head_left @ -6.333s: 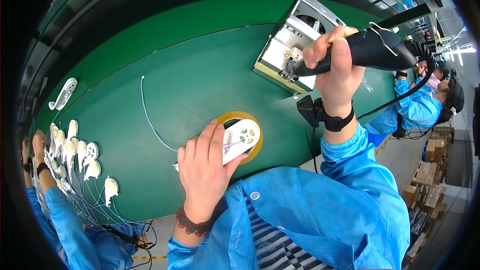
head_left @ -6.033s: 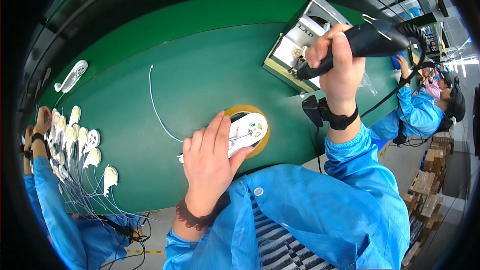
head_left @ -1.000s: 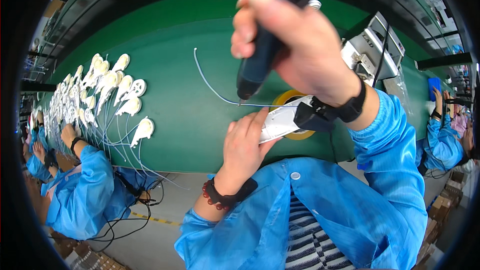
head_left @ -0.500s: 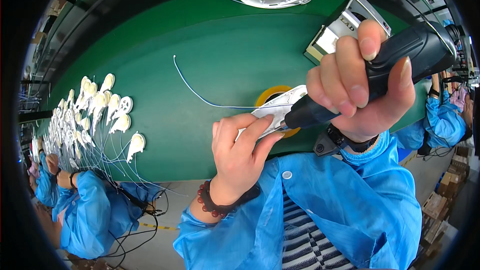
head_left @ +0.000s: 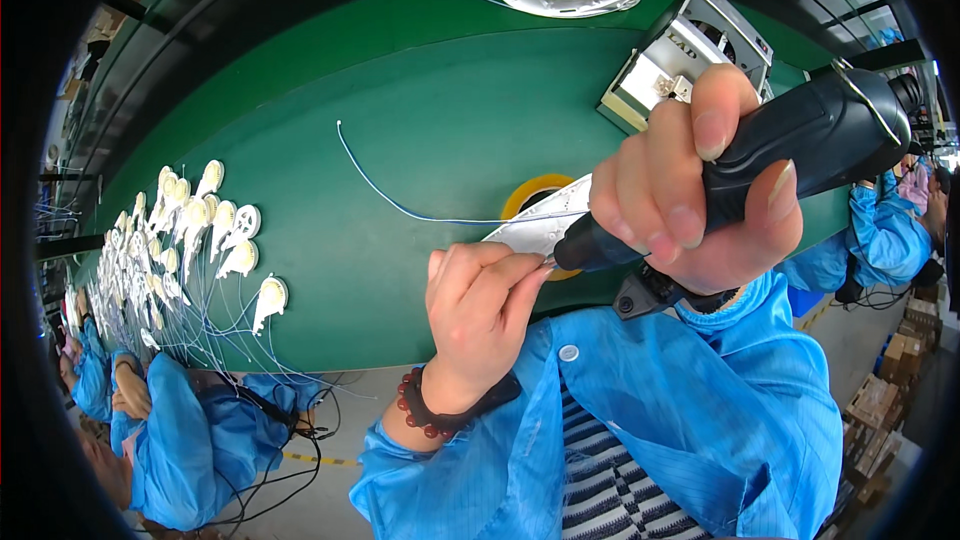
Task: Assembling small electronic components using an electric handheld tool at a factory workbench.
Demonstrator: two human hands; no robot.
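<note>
My right hand [head_left: 690, 180] is wrapped round a black electric screwdriver [head_left: 820, 135], which slants down to the left. Its tip meets the fingertips of my left hand [head_left: 475, 305]. Thumb and fingers there are pinched together; whatever lies between them is hidden. Just beyond those fingers, a long white plastic part [head_left: 535, 233] is partly covered by both hands and the screwdriver nose. A thin blue-and-white cable [head_left: 385, 198] runs across this part and curves away to the left. Under the part shows a yellow ring like a tape roll [head_left: 512, 202].
A grey-white box-shaped device [head_left: 650, 80] stands behind my right hand. Another white part [head_left: 570, 2] with a cable lies at the far edge of the green table [head_left: 400, 90]. Several white wheeled parts [head_left: 240, 258] crowd the left side, near a co-worker's blue sleeve [head_left: 190, 430].
The screwdriver and my right hand have moved slightly left and down. My left fingers have drawn together at the bit tip, where before they spread over the white part.
</note>
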